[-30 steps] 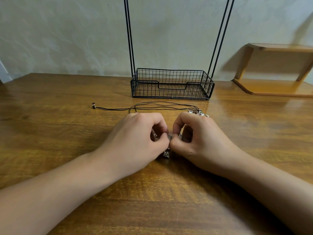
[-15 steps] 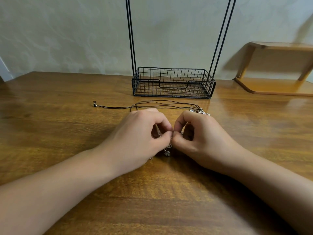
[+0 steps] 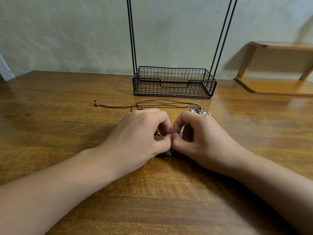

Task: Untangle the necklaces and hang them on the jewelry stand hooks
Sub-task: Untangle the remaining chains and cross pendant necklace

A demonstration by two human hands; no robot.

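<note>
Fingers of both hands were curled, thumb against forefinger, tips nearly meeting at the centre of the head view. From my remote station I saw the left hand (image 3: 140, 138) and the right hand (image 3: 201, 139) each pinching a part of the silver chain necklace (image 3: 168, 152), most of which lay hidden beneath them; only small glinting links showed below the thumbs and in the gaps between the fingers. Both wrists rested low over the wooden table (image 3: 67, 133).

Just beyond the knuckles lay the black cord necklace (image 3: 162, 106), its strands stretched flat across the table, with a small clasp end (image 3: 95, 103) off to the left. A cluster of silver pendants (image 3: 202, 112) sat at the cord's right end, touching the back of the right hand. Further back stood the jewelry stand (image 3: 174, 82), a black wire basket base from which paired thin rods rose out of the frame; its hooks were not visible. A wooden shelf (image 3: 277, 65) stood to the right against a pale wall (image 3: 67, 31). I could read no writing or brand.
</note>
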